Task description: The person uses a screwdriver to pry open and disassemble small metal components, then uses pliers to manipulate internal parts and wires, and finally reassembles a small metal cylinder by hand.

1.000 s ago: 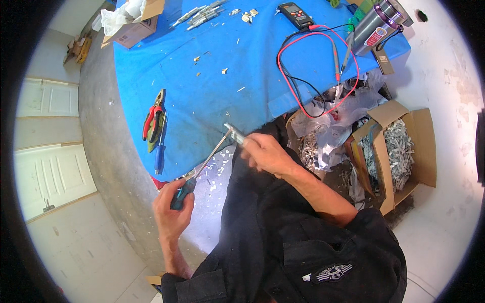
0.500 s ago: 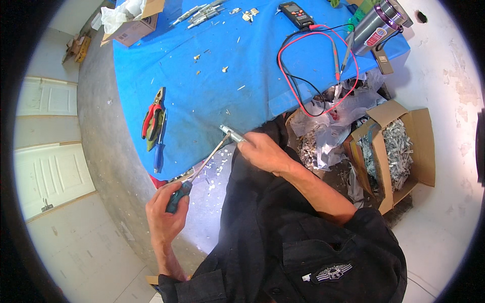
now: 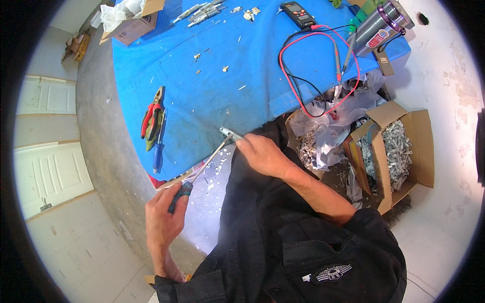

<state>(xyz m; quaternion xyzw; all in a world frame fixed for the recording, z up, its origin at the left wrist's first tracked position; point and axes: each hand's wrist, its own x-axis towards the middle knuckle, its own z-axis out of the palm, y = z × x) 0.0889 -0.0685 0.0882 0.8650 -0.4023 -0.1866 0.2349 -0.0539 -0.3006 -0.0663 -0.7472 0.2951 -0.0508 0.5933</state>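
My left hand [image 3: 164, 217] is closed round the dark teal handle of a screwdriver [image 3: 210, 160], whose long shaft slants up and to the right. Its tip meets a slim silvery metal piece [image 3: 226, 132], at what looks like an opening in its side. That piece is pinched in my right hand [image 3: 265, 155], at the near edge of the blue-covered table [image 3: 202, 101]; its exact kind I cannot make out. On the cloth to the left lie red-and-black-handled pliers [image 3: 152, 118] and a second screwdriver with a blue handle [image 3: 158, 156].
A black meter [image 3: 297, 14] with red and black leads lies at the far right near a metal flask [image 3: 381, 28]. Several silvery pieces [image 3: 202, 13] lie at the back, beside a carton [image 3: 134, 30]. An open cardboard box [image 3: 422, 146] of metal parts stands right of the table.
My left hand has rolled a little, so less of the screwdriver's handle shows. The metal piece has turned slightly in my right hand, and the tip remains against it.
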